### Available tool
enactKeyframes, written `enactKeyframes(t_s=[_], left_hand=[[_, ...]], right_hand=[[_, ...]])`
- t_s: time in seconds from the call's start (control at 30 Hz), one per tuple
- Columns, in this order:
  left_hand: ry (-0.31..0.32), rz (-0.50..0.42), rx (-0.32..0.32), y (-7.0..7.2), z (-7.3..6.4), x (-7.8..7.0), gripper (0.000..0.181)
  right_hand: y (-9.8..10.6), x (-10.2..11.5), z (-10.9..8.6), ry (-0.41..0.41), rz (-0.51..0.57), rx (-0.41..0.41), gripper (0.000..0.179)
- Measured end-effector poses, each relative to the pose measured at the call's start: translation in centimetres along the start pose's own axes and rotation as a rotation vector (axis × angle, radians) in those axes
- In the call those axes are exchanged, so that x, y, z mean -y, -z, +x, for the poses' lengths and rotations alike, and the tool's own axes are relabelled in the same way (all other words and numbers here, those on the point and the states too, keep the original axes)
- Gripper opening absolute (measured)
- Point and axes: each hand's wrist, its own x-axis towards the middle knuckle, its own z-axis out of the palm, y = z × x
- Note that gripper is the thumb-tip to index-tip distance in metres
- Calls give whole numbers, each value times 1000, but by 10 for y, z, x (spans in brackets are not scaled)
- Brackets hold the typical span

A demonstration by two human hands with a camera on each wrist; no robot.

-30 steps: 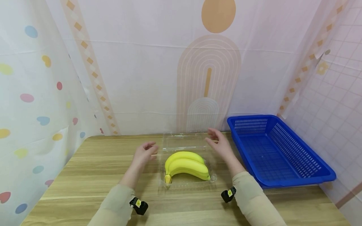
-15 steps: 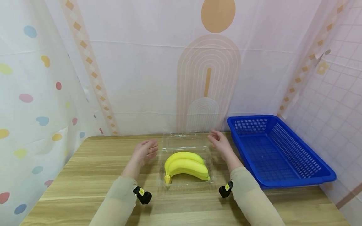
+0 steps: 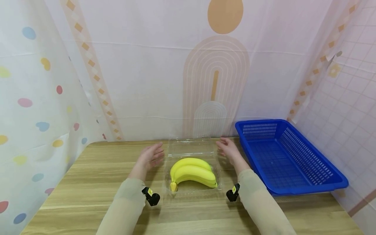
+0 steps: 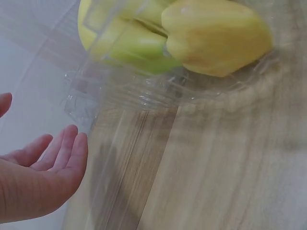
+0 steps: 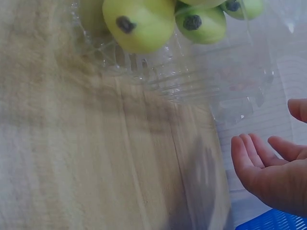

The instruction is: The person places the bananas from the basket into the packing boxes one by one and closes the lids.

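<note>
A bunch of yellow bananas (image 3: 192,173) lies in a clear plastic clamshell box (image 3: 195,192) whose lid (image 3: 191,147) is folded back toward the wall. To the left of the box, my left hand (image 3: 150,157) is held apart from it, fingers loosely extended and holding nothing. My right hand (image 3: 229,150) mirrors it on the other side, near the lid's right edge, also holding nothing. The left wrist view shows the bananas' stem end (image 4: 216,38) through the clear wall. Dark banana tips (image 5: 125,25) show in the right wrist view.
A blue plastic basket (image 3: 305,188) with slotted walls stands to the right of my right forearm. The wooden table (image 3: 88,195) ends at a patterned curtain (image 3: 147,81) behind. Each sleeve carries a small black camera (image 3: 151,196).
The fingers of my left hand have straightened, and that hand has risen slightly. My right hand has shifted a little and its fingers point more to the left. Bananas and box stay put.
</note>
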Motion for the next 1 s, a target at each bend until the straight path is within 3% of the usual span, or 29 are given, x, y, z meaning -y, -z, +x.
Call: enactKeyframes(t_s=[0.13, 0.33, 0.6, 0.83, 1.0], left_hand=[[7, 8, -4, 1, 7, 2, 77], [46, 31, 15, 1, 18, 5, 74], [12, 10, 79, -5, 12, 4, 89], [-28, -25, 103, -7, 11, 0, 71], [-74, -79, 78, -8, 11, -2, 62]], right_hand=[[-1, -2, 3, -22, 15, 4, 52], [-2, -2, 5, -54, 84, 52, 54], [0, -1, 8, -119, 104, 133, 55], [-1, 2, 8, -91, 127, 143, 57], [0, 4, 8, -32, 180, 107, 55]])
